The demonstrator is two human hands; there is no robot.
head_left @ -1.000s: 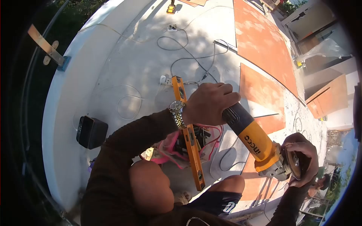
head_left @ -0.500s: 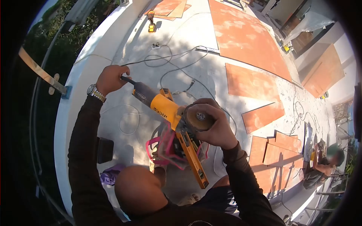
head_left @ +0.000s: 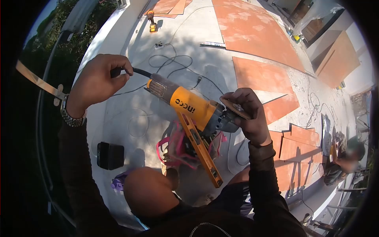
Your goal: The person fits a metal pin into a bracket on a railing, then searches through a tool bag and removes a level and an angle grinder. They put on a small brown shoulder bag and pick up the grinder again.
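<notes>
A yellow and grey angle grinder (head_left: 192, 106) hangs in the air between my hands, its head toward the right. My left hand (head_left: 98, 81), wearing a metal watch, is closed on the grinder's black power cord (head_left: 141, 72) near the rear of the body. At the other end, my right hand (head_left: 252, 116) grips the cutting disc (head_left: 236, 108) by its edge, with thumb and fingers on either side. Below the grinder, an orange spirit level (head_left: 202, 154) leans out of a clear bag with pink trim (head_left: 161, 149), which holds tools I cannot make out.
Orange-brown boards (head_left: 256, 33) lie across the concrete floor, with smaller pieces (head_left: 298, 144) at right. A cordless drill (head_left: 152, 21) stands farther off. Loose cable (head_left: 173, 59) loops over the floor. A black box (head_left: 110, 156) sits at left. Another person (head_left: 341, 162) crouches at far right.
The grinder has turned, so its disc now shows nearly edge-on. My left hand has come closer to the camera; my right hand has shifted right with the disc.
</notes>
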